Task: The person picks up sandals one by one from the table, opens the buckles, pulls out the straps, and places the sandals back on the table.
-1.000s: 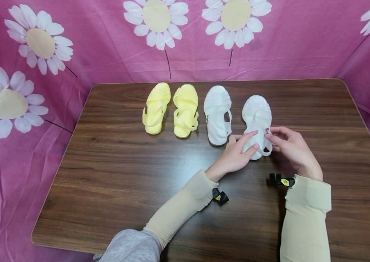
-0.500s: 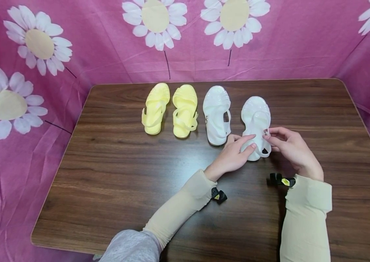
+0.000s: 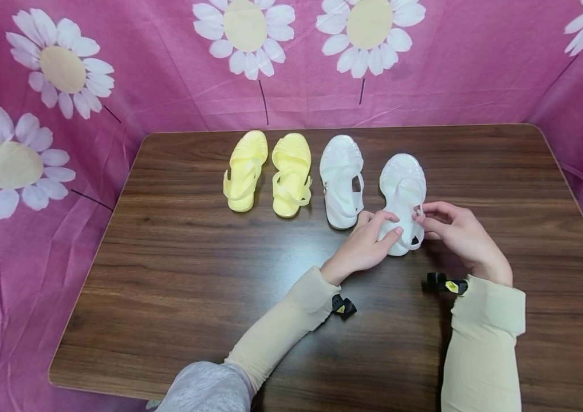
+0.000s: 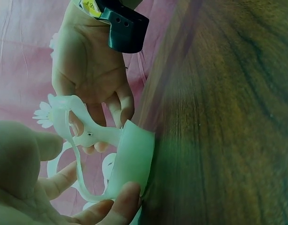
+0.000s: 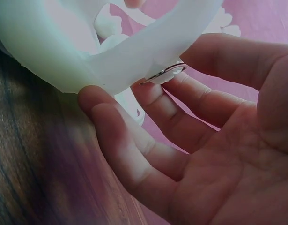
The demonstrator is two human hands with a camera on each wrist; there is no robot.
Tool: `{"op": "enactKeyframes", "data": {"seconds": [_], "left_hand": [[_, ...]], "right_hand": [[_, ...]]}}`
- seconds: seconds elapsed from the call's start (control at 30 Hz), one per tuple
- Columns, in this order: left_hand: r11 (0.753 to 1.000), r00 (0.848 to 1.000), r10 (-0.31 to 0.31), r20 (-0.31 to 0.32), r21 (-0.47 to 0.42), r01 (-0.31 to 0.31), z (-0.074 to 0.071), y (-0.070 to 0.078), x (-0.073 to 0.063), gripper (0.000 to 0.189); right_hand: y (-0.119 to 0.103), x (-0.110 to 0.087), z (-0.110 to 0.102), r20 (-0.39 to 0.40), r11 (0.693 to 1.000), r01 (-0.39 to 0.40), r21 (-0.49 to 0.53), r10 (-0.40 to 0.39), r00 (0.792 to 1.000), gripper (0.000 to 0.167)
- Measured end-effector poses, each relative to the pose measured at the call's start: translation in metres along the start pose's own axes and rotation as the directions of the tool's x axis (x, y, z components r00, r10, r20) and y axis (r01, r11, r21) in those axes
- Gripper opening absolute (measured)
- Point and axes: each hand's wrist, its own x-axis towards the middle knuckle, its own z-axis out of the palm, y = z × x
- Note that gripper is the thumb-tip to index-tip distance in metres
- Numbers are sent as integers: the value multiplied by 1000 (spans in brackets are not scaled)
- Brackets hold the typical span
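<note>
A white sandal (image 3: 403, 174) lies sole down at the right end of a row of sandals, toe pointing away. My left hand (image 3: 361, 247) grips it around the heel from the left, thumb on the near side. On its right side, my right hand (image 3: 469, 237) pinches the side strap near the metal buckle. In the right wrist view that strap (image 5: 148, 51) and the buckle (image 5: 163, 73) sit by the fingertips. The left wrist view shows the heel (image 4: 133, 154) close to the tabletop, with fingers of both hands around the sandal.
Just left stands the matching white sandal (image 3: 341, 171), close to the left fingers. Farther left are two yellow sandals, one (image 3: 291, 174) beside the other (image 3: 246, 171). All lie on a brown wooden table (image 3: 178, 286), before a pink flowered cloth (image 3: 168, 63).
The held white sandal has slid slightly toward me and a little left, both hands moving with it. The other sandals stay in place.
</note>
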Motion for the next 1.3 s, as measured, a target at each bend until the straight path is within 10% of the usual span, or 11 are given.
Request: {"op": "enactKeyframes", "data": {"seconds": [0.97,1.3], "left_hand": [[998,998,62,13,-12,-62,-12,-4,-6,19],[997,997,48,55,-60,-44,-20,-9,-12,17]], "right_hand": [[-3,-6,-11,81,982,-39,-183,55,995,43],[-5,-8,-10,100,950,68,-304,-39,994,30]]}}
